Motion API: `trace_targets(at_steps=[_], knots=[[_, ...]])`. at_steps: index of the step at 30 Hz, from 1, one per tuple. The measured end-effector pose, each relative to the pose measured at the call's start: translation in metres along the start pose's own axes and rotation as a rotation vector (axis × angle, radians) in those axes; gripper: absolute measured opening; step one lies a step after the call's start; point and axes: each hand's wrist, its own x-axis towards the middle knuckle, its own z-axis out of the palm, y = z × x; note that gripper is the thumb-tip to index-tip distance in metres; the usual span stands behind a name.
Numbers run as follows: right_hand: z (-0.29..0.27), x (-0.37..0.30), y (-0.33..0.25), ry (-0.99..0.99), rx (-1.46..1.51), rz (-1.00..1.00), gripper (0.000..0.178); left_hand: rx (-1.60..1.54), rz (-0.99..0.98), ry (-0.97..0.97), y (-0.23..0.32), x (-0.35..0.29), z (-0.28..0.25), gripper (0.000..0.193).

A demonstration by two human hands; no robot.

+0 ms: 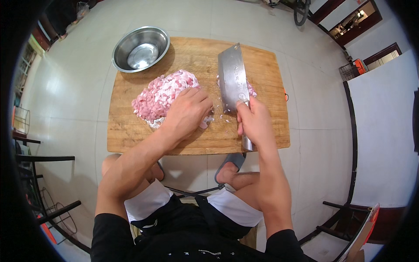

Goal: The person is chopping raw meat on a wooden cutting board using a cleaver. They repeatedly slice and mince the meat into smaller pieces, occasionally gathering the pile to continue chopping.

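Cleaver (232, 76) — in right hand (255, 118).

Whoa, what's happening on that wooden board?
Someone sits at a wooden board, with a cleaver gripped in the right hand. The left hand curls at the right side of a heap of chopped pink meat. Small bits lie beside the cleaver, and a metal bowl stands at the board's far left corner.

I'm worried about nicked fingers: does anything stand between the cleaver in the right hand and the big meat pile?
Yes, the left hand does: it is curled at the right edge of the meat pile, on the side facing the cleaver. Small pale scraps also lie on the cutting board beside it.
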Motion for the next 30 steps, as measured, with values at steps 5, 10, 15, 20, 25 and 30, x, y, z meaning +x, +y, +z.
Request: trace_targets(at_steps=[5,10,15,20,25,30], knots=[[-0.015,-0.034,0.0,-0.048,-0.348,-0.143,0.034,0.032,-0.027,0.032,0.003,0.0,0.003,0.011],[-0.014,-0.062,-0.014,-0.121,-0.46,-0.082,0.034,0.041,-0.032,0.065,0.004,0.0,0.006,0.012],[-0.018,-0.067,-0.019,-0.159,-0.47,-0.068,0.034,0.031,-0.055,0.026,0.005,0.0,0.001,0.011],[-0.019,-0.069,-0.021,-0.173,-0.466,-0.126,0.033,0.02,-0.065,0.003,0.007,-0.001,0.001,0.007],[-0.019,-0.072,-0.01,-0.14,-0.503,-0.261,0.032,0.016,-0.072,0.002,0.008,0.001,-0.003,0.008],[-0.019,-0.076,-0.017,-0.166,-0.486,-0.181,0.034,0.041,-0.064,0.025,0.007,0.0,0.001,0.008]])
